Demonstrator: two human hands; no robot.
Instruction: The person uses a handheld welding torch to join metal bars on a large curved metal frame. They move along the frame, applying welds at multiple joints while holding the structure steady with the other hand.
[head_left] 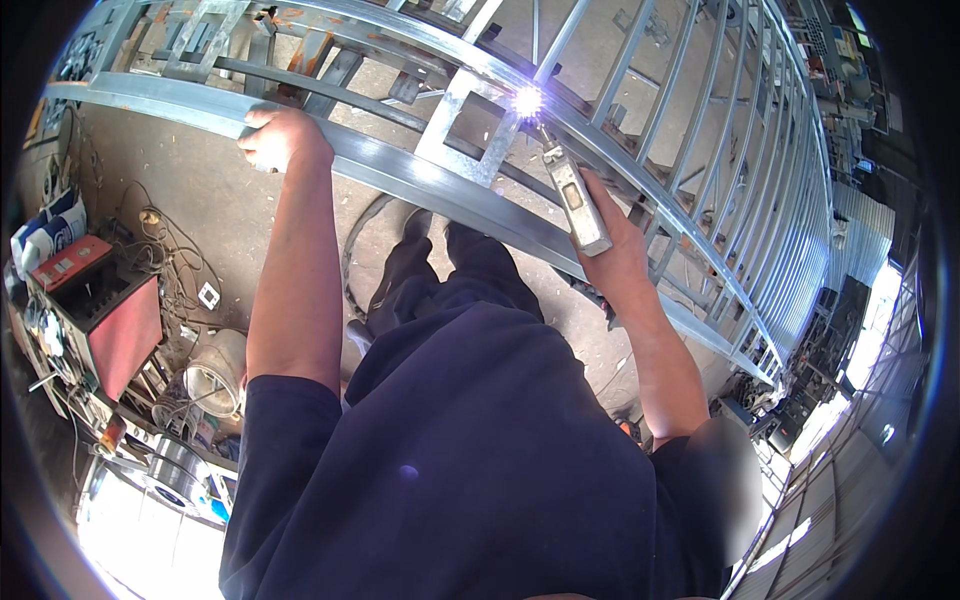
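Note:
My right hand (618, 245) is wrapped round a boxy, silver welding torch (577, 205), its nozzle pointing away from me. At the tip a bright white-violet spark (527, 101) glows against the long metal frame rail (455, 52), where a crossbar meets it; the glare hides the joint. My left hand (285, 140) is closed over the nearer grey metal beam (420, 178), left of the torch, with the fingertips partly hidden. Between beam and rail sits a flat metal bracket plate (465, 125), just left of the spark.
Parallel bars (690, 90) of the frame stretch away to the right, beside corrugated sheeting (800, 260). At the left stand a red-and-black machine box (115, 320), a white bucket (215, 372) and tangled cables (165, 240). A dark hose (352, 240) lies on the floor near my feet.

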